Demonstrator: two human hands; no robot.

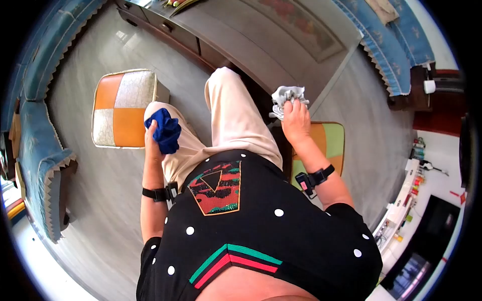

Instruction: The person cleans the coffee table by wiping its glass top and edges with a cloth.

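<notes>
A bunched dark blue cloth (167, 131) is gripped in my left hand (152, 143), over my left knee. The thumb lies along its near side, and the other fingers are mostly hidden beneath it. On the other side, my right hand (296, 120) has its fingers closed on a crumpled grey-and-white cloth (288, 94), close to the corner of the low dark table (251, 40). Whether this cloth rests on the table or hangs just above it, I cannot tell. Folds hide the full shape of both cloths.
An orange-and-white checked stool (128, 108) stands by my left leg. A green-and-orange stool (331, 140) is beneath my right forearm. Blue-covered sofas (37, 135) line the left side, and another blue-covered seat (384, 45) is at the upper right. A white shelf with small items (406, 195) runs along the right.
</notes>
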